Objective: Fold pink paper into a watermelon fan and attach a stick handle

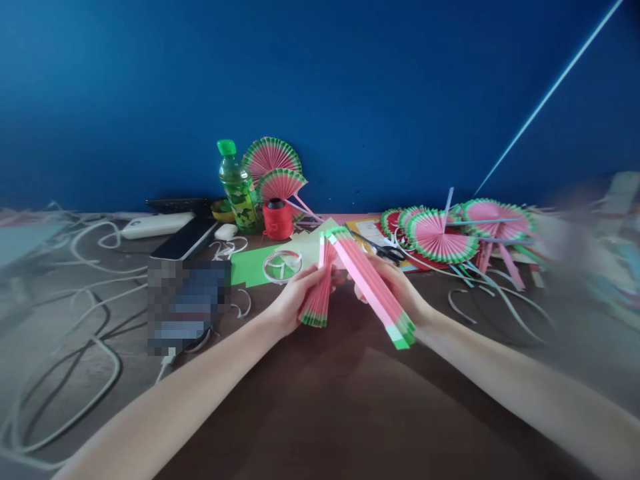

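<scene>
Above the dark brown table [320, 413], both my hands hold a pleated pink paper fan with green and white edges [350, 280], folded into two stacks joined at the top. My left hand [293, 300] grips the shorter left stack. My right hand [395, 283] is closed around the longer right stack, which slants down toward me. Just behind my hands lie a clear tape roll [283, 265] and black scissors [383, 250].
Finished open fans [443, 237] lie in a pile at the back right, two more [273, 167] lean on the blue wall. A green-capped bottle [237, 190], red thread spool [277, 219], green paper [250, 267], phones and white cables [75, 320] fill the left side.
</scene>
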A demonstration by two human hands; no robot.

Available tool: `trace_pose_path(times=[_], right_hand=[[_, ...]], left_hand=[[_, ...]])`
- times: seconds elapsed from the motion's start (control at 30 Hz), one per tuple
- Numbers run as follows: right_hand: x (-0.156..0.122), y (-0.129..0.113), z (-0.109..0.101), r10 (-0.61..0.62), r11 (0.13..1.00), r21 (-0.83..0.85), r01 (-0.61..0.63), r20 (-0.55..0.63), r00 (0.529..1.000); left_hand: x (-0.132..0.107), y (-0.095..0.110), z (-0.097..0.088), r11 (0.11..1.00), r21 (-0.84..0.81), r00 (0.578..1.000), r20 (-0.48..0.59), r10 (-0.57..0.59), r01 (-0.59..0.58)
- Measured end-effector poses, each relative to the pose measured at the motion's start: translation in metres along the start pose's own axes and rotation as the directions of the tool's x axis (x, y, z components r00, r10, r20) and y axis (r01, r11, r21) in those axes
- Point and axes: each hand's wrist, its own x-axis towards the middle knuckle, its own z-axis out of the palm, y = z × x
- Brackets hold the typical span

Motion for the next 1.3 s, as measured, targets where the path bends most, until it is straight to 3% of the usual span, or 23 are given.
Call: trace_pose_path(times=[0.13, 0.27, 0.4, 0.67, 0.8, 0.97, 1.17, 1.23, 1.3], right_hand=[[0.001, 0.004, -0.002, -0.024, 1.0, 0.02, 0.022, 0.066, 0.998], [0.008, 0.012, -0.007, 0.003, 0.999, 0.035, 0.001, -0.123, 0.992], [0.012, 0.019, -0.011, -0.032, 0.999, -0.002, 0.033, -0.34, 0.94], [0.012, 0.021, -0.014, -0.084, 0.996, -0.071, 0.063, -0.365, 0.927], [0.013, 0.023, -0.016, -0.142, 0.985, -0.138, 0.102, -0.324, 0.935], [0.015, 0.027, -0.018, -0.208, 0.922, -0.36, 0.146, -0.139, 0.968], [0.014, 0.024, -0.017, -0.408, 0.795, -0.49, 0.357, 0.003, 0.913], [0.011, 0.022, -0.015, -0.347, 0.82, -0.465, 0.334, 0.061, 0.936], [0.008, 0.022, -0.011, -0.221, 0.904, -0.353, 0.242, 0.098, 0.97]], left_hand=[[-0.001, 0.005, 0.002, 0.996, -0.074, 0.998, 0.029, -0.047, 0.049], [-0.001, 0.011, 0.001, 0.983, -0.178, 0.998, 0.013, -0.053, 0.055], [-0.001, 0.013, -0.002, 0.967, -0.249, 0.995, 0.093, -0.037, 0.059], [-0.003, 0.015, -0.001, 0.972, -0.218, 0.991, 0.123, -0.058, 0.084], [-0.003, 0.016, -0.006, 0.977, -0.175, 0.987, 0.129, -0.099, 0.121], [-0.004, 0.012, -0.006, 0.984, -0.1, 0.967, 0.223, -0.125, 0.15], [-0.005, 0.008, -0.002, 0.991, -0.026, 0.964, 0.236, -0.123, 0.133], [-0.005, 0.007, -0.002, 0.991, -0.011, 0.959, 0.254, -0.126, 0.133], [-0.005, 0.006, -0.002, 0.991, 0.017, 0.959, 0.25, -0.133, 0.133]])
